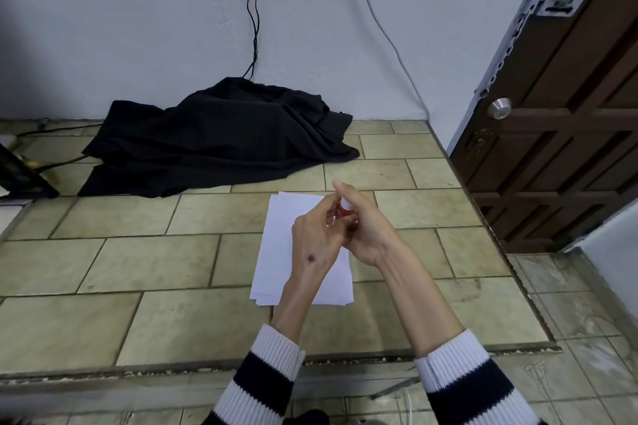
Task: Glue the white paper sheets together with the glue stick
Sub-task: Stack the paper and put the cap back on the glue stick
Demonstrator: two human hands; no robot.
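Observation:
A small stack of white paper sheets (279, 245) lies flat on the tiled floor, slightly fanned at the near edge. Above it, both hands meet around a red and white glue stick (345, 208). My right hand (362, 228) grips the stick's body, with the thumb raised behind its top. My left hand (316, 235) pinches the stick from the left side with its fingertips. Most of the stick is hidden between the fingers. My forearms cover the right part of the sheets.
A crumpled black cloth (221, 138) lies on the floor against the back wall, with cables (253, 10) hanging above it. A brown wooden door (559, 134) stands at the right. A dark object (20, 176) sits at the left edge. A step edge (172, 367) runs near me.

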